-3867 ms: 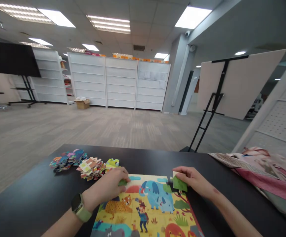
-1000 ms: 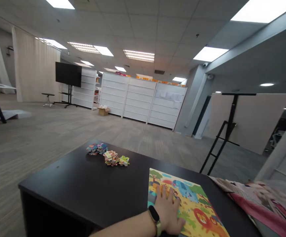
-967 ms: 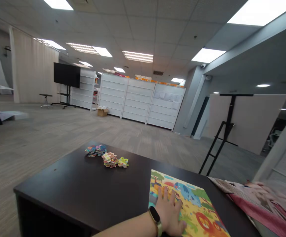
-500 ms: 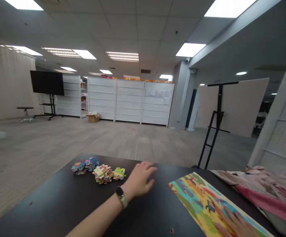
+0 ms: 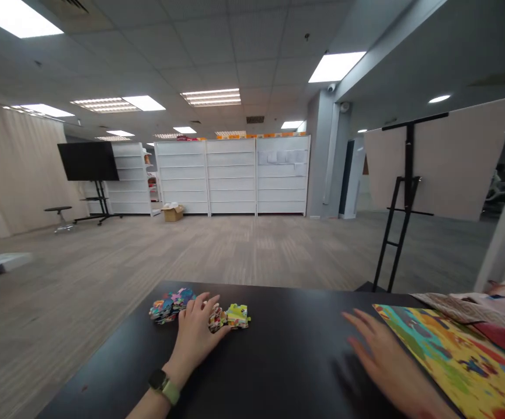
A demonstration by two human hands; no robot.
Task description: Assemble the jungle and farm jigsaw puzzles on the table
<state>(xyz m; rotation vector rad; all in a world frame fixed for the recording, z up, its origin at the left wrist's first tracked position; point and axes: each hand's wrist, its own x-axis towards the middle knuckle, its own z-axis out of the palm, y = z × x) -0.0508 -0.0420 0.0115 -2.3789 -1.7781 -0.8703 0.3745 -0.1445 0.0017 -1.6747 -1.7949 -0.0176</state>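
Observation:
My left hand (image 5: pixel 196 333), with a watch (image 5: pixel 164 386) on its wrist, is over the middle pile of jigsaw puzzle pieces (image 5: pixel 216 318). Its fingers are apart and curved around the pile, covering part of it; whether they press on it is hard to see. A blue and pink pile of puzzle pieces (image 5: pixel 171 305) lies just left of the fingers, and a small green and yellow stack of pieces (image 5: pixel 238 316) to the right. My right hand (image 5: pixel 377 349) is open and holds nothing, hovering above the table beside a colourful picture board (image 5: pixel 462 355).
The piles rest on a black table (image 5: pixel 278 361). Folded pink and striped cloth (image 5: pixel 488 305) lies behind the board at right. Past the table's far edge stand a black easel (image 5: pixel 403 221), white shelves (image 5: pixel 230 180), a cardboard box (image 5: pixel 173 213) and a screen on a stand (image 5: pixel 88 161).
My left hand has moved left onto the middle pile of puzzle pieces. My right hand has come off the picture board and moved left over the table. The view has turned slightly.

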